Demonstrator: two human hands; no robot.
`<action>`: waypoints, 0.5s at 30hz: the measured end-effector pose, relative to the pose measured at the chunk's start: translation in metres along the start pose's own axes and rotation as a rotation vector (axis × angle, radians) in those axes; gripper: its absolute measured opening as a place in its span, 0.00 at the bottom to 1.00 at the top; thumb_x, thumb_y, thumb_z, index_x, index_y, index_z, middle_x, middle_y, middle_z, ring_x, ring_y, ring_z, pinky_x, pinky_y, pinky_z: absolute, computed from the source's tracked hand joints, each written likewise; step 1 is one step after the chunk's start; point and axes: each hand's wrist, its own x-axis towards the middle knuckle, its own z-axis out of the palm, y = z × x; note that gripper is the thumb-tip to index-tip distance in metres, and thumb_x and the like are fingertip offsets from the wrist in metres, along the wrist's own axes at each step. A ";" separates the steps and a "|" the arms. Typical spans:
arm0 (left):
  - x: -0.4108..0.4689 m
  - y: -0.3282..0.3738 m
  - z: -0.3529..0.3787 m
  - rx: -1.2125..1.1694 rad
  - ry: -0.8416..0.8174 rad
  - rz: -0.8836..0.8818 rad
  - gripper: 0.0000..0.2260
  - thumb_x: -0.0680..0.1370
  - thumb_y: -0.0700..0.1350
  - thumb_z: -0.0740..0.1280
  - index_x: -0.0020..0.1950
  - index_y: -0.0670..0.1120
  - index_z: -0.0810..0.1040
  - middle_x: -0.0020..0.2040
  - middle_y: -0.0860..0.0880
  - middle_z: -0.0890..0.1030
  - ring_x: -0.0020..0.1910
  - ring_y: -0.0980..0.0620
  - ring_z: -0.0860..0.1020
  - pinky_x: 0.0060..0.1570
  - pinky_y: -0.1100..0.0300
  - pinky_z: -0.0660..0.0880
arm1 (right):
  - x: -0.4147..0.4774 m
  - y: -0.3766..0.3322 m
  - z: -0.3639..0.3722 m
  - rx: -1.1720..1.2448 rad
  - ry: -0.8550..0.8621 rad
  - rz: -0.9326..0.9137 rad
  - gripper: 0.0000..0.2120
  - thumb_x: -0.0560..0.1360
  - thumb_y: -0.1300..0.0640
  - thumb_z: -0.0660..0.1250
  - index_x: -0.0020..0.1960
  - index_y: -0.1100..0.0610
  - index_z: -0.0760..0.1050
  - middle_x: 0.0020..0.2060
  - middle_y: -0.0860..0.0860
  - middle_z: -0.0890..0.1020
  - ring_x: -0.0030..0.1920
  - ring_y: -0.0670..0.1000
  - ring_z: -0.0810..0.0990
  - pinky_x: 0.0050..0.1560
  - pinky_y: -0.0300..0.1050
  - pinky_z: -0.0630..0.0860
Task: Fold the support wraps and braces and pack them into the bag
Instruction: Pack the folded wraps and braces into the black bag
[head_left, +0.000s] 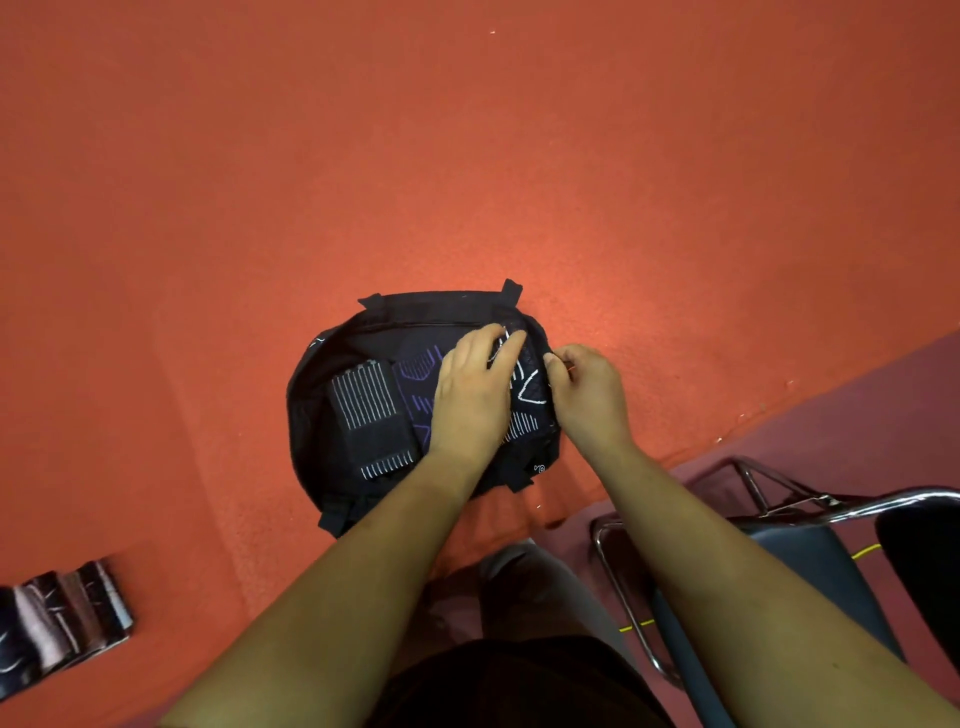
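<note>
While the black bag (332, 338) lies open on the red-covered table (467, 156), both grips are at its right half. The left grip (470, 395) lies inside the opening, palm down, fingers fairly straight and spread a little. It presses flat on a dark folded wrap with white lines (524, 395), and its fingertips reach the far right part of the rim. That wrap sits directly under and just right of this grip.

The right grip (587, 389) is outside the bag, just beside its right edge. Its fingers are curled and pinch the rim there with the thumb. The two grips are near each other, with the white-lined wrap between them.

A purple-patterned wrap (415, 379) lies in the middle of the bag, touching the left grip's left side. A folded striped brace (371, 410) lies further left in the bag, apart from both grips, flat, with a dark band across it.

At the lower left of the table, well apart from the bag, sits a blurry pile of striped fabric (57, 623); can't tell what it is. A metal-framed chair (779, 545) stands at the lower right, beside the table edge.
</note>
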 end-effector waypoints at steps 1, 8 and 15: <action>-0.001 -0.003 0.001 -0.027 -0.026 0.017 0.21 0.78 0.39 0.67 0.72 0.45 0.74 0.69 0.44 0.74 0.68 0.45 0.71 0.67 0.46 0.71 | 0.001 0.000 0.000 -0.001 -0.004 0.008 0.11 0.79 0.58 0.65 0.38 0.51 0.75 0.34 0.44 0.77 0.39 0.48 0.76 0.42 0.46 0.69; -0.010 -0.022 -0.003 -0.051 -0.243 0.049 0.30 0.81 0.58 0.62 0.80 0.50 0.61 0.81 0.48 0.59 0.80 0.50 0.54 0.78 0.52 0.49 | 0.004 0.002 -0.008 0.073 -0.059 0.061 0.03 0.75 0.59 0.70 0.45 0.57 0.83 0.39 0.48 0.84 0.41 0.47 0.82 0.47 0.48 0.79; -0.016 -0.025 0.008 0.102 -0.293 0.095 0.32 0.79 0.61 0.57 0.81 0.51 0.58 0.81 0.48 0.59 0.80 0.49 0.55 0.79 0.45 0.51 | -0.006 -0.001 -0.016 -0.033 0.109 -0.062 0.05 0.77 0.59 0.68 0.43 0.57 0.79 0.39 0.48 0.80 0.40 0.49 0.77 0.44 0.45 0.73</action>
